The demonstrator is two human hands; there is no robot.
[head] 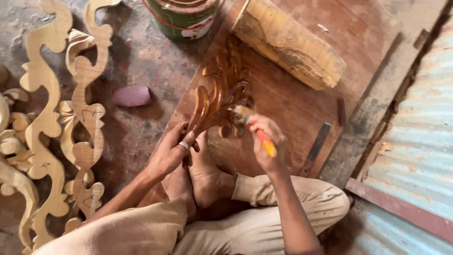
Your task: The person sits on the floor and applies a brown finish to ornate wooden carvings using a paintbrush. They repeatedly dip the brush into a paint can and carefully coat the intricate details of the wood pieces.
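A glossy brown carved wooden ornament [222, 94] with leaf scrolls stands tilted on a reddish wooden board [292, 108]. My left hand [172, 151], with a ring on one finger, grips the ornament's lower end. My right hand [265, 141] holds a paintbrush with an orange handle [267, 145]; its bristles touch the ornament's right side. My bare feet [200, 177] rest on the board just under the ornament.
A green tin [184, 19] stands at the top. A rough wood block [288, 42] lies on the board's far side. Pale unfinished carved scroll pieces [87, 108] lie at the left, a purple sanding roll [132, 96] beside them. Corrugated metal sheet [420, 141] at the right.
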